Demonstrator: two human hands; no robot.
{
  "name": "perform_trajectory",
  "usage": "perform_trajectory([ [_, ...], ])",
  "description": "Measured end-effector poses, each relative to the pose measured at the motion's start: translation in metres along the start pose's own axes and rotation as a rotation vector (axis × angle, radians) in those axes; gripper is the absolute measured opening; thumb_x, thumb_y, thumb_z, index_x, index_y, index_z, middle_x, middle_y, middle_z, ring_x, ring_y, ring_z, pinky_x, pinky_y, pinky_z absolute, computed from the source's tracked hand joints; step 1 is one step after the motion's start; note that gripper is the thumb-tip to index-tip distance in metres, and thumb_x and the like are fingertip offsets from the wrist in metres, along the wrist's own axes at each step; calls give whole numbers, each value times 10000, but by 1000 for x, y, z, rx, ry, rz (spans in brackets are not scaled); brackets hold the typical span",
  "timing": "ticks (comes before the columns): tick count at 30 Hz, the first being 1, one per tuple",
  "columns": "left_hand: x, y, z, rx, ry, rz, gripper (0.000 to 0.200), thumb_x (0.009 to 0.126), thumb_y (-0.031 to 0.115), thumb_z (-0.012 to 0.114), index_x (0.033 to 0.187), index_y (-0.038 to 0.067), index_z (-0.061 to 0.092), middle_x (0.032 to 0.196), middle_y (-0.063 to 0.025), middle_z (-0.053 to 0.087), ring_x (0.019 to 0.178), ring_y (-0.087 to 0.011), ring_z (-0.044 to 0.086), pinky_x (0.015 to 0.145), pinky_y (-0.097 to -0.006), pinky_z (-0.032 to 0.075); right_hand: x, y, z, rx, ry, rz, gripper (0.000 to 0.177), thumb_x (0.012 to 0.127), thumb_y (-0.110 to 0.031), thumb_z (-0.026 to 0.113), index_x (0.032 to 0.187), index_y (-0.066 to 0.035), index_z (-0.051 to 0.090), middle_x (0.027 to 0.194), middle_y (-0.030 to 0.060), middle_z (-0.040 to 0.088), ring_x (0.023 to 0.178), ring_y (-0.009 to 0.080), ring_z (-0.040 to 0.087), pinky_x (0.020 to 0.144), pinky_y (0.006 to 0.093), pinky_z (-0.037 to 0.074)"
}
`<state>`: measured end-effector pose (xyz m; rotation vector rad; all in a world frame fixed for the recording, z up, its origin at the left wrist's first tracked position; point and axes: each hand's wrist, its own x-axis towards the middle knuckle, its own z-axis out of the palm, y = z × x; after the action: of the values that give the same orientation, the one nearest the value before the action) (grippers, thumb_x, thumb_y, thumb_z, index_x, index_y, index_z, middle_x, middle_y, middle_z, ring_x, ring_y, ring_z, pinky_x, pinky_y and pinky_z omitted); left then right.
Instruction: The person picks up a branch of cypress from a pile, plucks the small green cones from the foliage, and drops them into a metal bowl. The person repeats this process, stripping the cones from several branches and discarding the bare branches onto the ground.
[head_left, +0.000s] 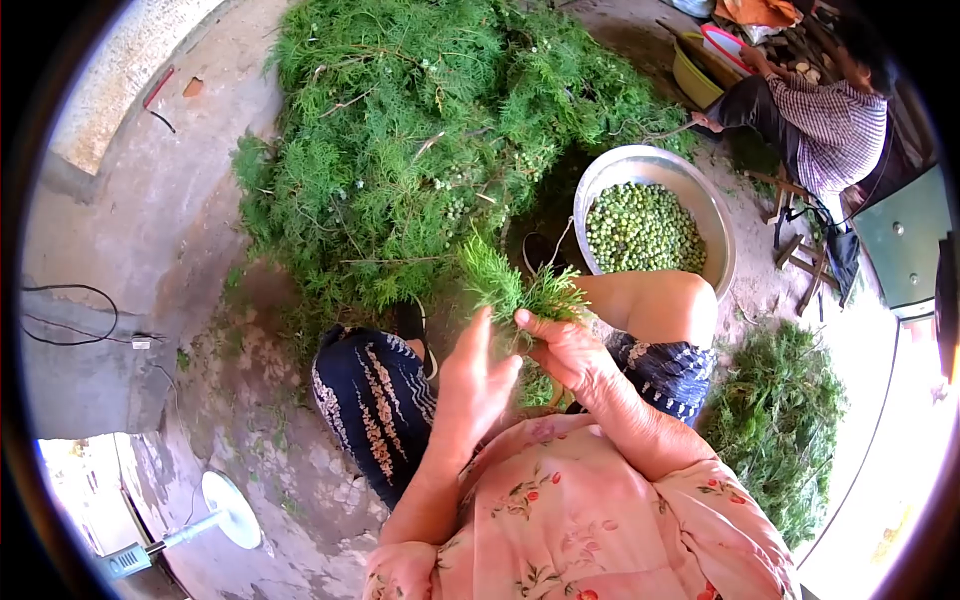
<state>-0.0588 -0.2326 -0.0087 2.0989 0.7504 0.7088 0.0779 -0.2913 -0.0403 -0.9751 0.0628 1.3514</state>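
Observation:
Between my knees, my right hand pinches a feathery green conifer sprig with thumb and fingers. Close beside it on the left is my left hand, its thumb and forefinger apart and its other fingers partly hidden. Leafy sprig tips stand up just above the left fingertips. Past my right knee, a wide metal basin holds many small round green cones. In front of my feet spreads a large heap of cut green branches.
Another person sits at the upper right, near a yellow-green tub. Small wooden stools stand behind the basin. A second pile of greenery lies at right. At lower left stands a white fan; a black cable runs along the left wall.

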Motion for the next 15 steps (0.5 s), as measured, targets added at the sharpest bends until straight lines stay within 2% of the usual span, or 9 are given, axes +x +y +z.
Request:
perform_trajectory([
  [1,0,2,-6,-166,-104,-249,642,776,21,648,1340,16,341,1115,-192,553,987,-198,559,820,-293,471,-1,-4,1,83,11,32,323,830,-61,619,1139,-49,522,1078,76,585,1008,220,541,864,390,449],
  [2,4,10,-14,-371,-135,-333,561,796,5,622,1306,3,388,1114,-170,555,957,-161,560,810,-267,469,-2,-6,3,167,23,64,314,833,-51,612,1135,-53,525,1069,74,589,999,219,546,850,399,457],
  [3,6,14,-19,-498,-132,-379,531,802,3,616,1291,-1,408,1110,-165,559,954,-153,560,813,-261,466,-4,-8,5,174,-2,37,285,838,-38,597,1114,-67,532,1055,66,591,978,219,557,822,416,467],
  [6,7,9,-21,-687,-59,-407,403,822,-2,585,1214,-12,491,1092,-138,579,936,-138,568,787,-232,463,-9,-19,4,-174,-37,17,472,906,-181,529,1314,-36,339,1207,158,500,1072,230,501,899,331,432],
  [7,7,6,-22,-728,-24,-438,379,827,-7,574,1199,-11,502,1087,-133,583,931,-140,573,777,-228,464,-7,-21,-1,-426,-34,-25,469,912,-209,522,1306,-27,345,1217,167,495,1071,210,504,898,314,430],
  [9,9,7,-26,-914,54,-556,299,841,-29,533,1139,-9,541,1058,-122,599,916,-173,598,732,-214,471,-8,-24,1,-254,33,-59,324,858,-83,574,1164,-80,468,1110,80,551,1018,200,530,826,373,462],
  [12,11,-6,-29,-1226,142,-644,254,851,-6,534,1105,-10,552,1039,-155,606,879,-246,622,758,-321,515,-6,-30,-3,154,34,-114,330,802,-7,630,1102,-94,524,1080,46,568,975,213,548,790,408,488],
  [14,11,-15,-32,-1221,241,-658,216,842,21,569,1056,-13,578,989,-160,625,852,-249,630,765,-352,520,-17,-47,-3,74,51,-220,387,798,-27,643,1156,-97,516,1077,54,578,961,218,557,789,420,495],
  [15,10,-20,-35,-1215,269,-658,203,838,25,578,1038,-10,587,969,-154,632,839,-241,633,756,-343,522,-24,-59,-5,-273,142,-325,360,847,-112,587,1195,-112,499,1054,92,582,936,201,560,822,388,454],
])
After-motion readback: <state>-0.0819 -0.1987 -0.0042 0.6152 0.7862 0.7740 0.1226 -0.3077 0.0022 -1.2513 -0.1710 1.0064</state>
